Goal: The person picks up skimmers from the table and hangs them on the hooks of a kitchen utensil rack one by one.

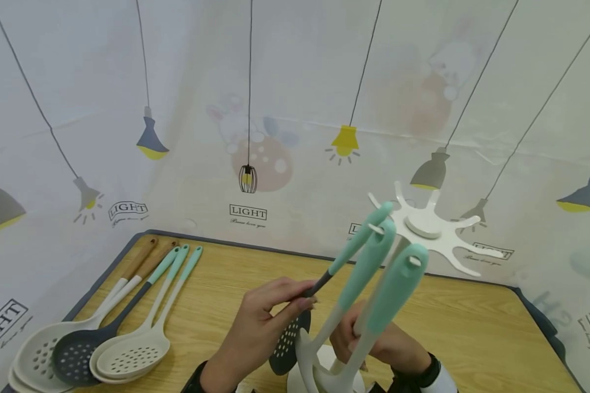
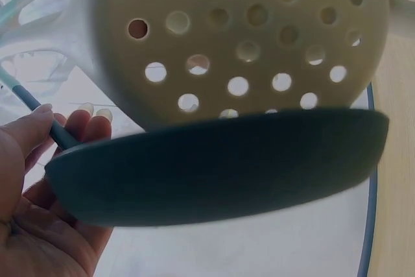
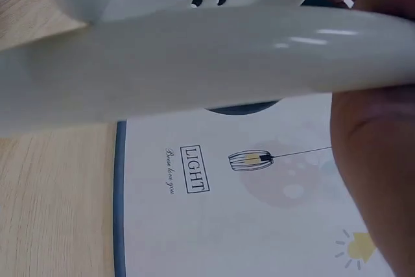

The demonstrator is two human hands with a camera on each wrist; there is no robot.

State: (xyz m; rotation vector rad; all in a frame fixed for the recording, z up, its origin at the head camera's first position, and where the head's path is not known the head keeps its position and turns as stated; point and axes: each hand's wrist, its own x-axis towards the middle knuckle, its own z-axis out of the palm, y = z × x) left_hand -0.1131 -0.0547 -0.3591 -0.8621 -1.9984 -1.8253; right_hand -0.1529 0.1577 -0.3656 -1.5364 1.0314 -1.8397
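In the head view my left hand point(image 1: 263, 325) pinches the dark grey shaft of a slotted skimmer point(image 1: 283, 346) with a mint handle. The handle's top lies close to a hook of a white utensil stand point(image 1: 425, 224); whether it is hooked on, I cannot tell. My right hand point(image 1: 390, 344) grips the stand's post point(image 3: 194, 63), beneath the spread hooks. Two pale utensils with mint handles point(image 1: 397, 289) hang on the stand, hooks through their holes. In the left wrist view, the dark skimmer's bowl point(image 2: 220, 170) is beside a pale perforated head point(image 2: 246, 37).
On the left of the wooden table point(image 1: 226, 273) lie several utensils: dark skimmer point(image 1: 81, 355), pale slotted spoons point(image 1: 133, 355) with mint handles, and pale ones with wooden handles point(image 1: 140, 256). A lamp-printed curtain point(image 1: 300, 82) stands behind the table.
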